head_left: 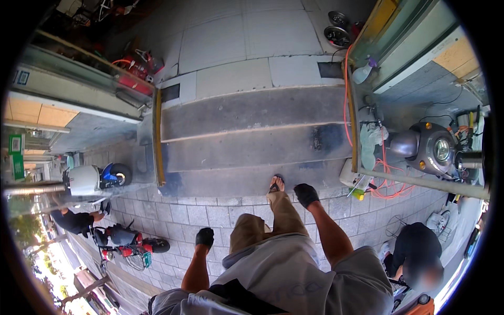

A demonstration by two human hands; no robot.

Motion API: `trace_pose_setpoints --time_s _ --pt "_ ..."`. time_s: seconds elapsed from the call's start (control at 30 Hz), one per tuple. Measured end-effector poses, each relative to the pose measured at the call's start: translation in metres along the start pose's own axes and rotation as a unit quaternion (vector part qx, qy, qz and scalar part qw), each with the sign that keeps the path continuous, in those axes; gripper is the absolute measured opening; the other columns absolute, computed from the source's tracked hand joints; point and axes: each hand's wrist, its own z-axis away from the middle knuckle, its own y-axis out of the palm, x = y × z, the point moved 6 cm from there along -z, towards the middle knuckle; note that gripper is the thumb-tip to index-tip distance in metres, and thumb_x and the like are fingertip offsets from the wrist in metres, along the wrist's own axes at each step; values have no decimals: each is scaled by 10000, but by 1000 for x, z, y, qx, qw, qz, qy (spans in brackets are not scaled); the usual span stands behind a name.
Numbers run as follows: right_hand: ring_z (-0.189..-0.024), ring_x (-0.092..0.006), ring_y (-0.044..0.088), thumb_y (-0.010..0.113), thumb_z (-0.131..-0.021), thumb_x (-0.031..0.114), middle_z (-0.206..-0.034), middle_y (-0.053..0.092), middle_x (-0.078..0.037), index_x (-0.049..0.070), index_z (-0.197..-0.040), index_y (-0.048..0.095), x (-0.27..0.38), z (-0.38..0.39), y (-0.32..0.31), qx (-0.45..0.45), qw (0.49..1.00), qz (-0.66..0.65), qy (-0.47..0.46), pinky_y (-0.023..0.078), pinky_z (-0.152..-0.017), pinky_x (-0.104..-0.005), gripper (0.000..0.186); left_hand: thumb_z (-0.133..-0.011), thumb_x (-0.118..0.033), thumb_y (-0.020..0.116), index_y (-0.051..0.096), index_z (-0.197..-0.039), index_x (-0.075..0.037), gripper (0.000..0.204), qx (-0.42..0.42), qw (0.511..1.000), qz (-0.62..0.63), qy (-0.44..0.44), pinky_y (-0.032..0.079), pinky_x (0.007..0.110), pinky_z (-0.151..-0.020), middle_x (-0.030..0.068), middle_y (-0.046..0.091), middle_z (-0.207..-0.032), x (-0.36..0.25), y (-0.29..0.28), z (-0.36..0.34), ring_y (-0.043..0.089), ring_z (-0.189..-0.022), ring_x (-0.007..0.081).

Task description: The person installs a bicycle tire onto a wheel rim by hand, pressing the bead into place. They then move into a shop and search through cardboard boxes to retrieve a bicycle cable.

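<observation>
Pale shirt cloth is seen nearest the camera, with a black patch over its lower left whose nature cannot be told. Below it, tan trousers are worn; the left foot is hidden by the raised knee, while the right foot, in a sandal, is placed on the lowest of the grey steps. The outer scene is cut off by the black fisheye rim, and much of the doorway's upper left is lost in shadow. A crouching co-worker at the right is partly blurred about the head.

Both hands are covered by dark gloves in which finger detail is swallowed. The left hand is held above the paving, its fingers bunched into a compact shape; whether they are clenched or loose cannot be told. The right hand is held out near the lowest step's edge, fingers forward; how far they are parted, and whether anything is gripped, cannot be made out.

The steps, nearest to the right hand, are spread ahead of the person, flanked at the right by an orange hose and a grey scooter.
</observation>
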Motion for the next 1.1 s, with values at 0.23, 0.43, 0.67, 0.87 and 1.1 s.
trace_pose_setpoints --time_s 0.23,0.43,0.67,0.87,1.1 --pt "-900 -386 720 472 -1012 300 -938 746 -172 122 -991 724 32 -159 -103 136 990 22 -19 563 -807 -503 309 -934 -339 592 780 -1013 -152 277 197 973 45 -111 572 501 -818 172 746 -1059 -46 -60 -10 708 -1007 384" --pt "-735 -328 726 421 -1009 582 -710 723 -179 44 -799 753 -52 -104 -159 158 856 -218 441 554 -800 -467 666 -969 -362 635 704 -1024 -111 265 185 856 347 -336 528 500 -645 123 725 -890 -41 -210 -138 709 -787 329" --pt "-704 -260 730 587 -980 478 -832 750 -132 -21 -1017 718 20 -8 -278 189 657 -323 654 564 -663 -447 517 -965 -302 585 653 -908 -155 171 -5 887 391 -245 442 407 -483 56 648 -770 -107 -571 -447 642 -609 247" --pt "-663 -250 708 634 -944 557 -822 754 -135 7 -932 759 -44 -150 -374 179 749 -242 590 543 -615 -429 564 -936 -232 637 664 -940 -100 134 -125 887 444 -31 516 348 -528 48 638 -778 -283 -788 -639 631 -670 179" --pt "-623 -308 695 552 -985 518 -706 706 -154 30 -817 733 -114 -368 -536 11 730 -409 547 542 -613 -451 547 -966 -266 704 689 -991 -62 206 -72 988 131 44 547 386 -532 88 680 -789 -332 -782 -679 626 -594 227"
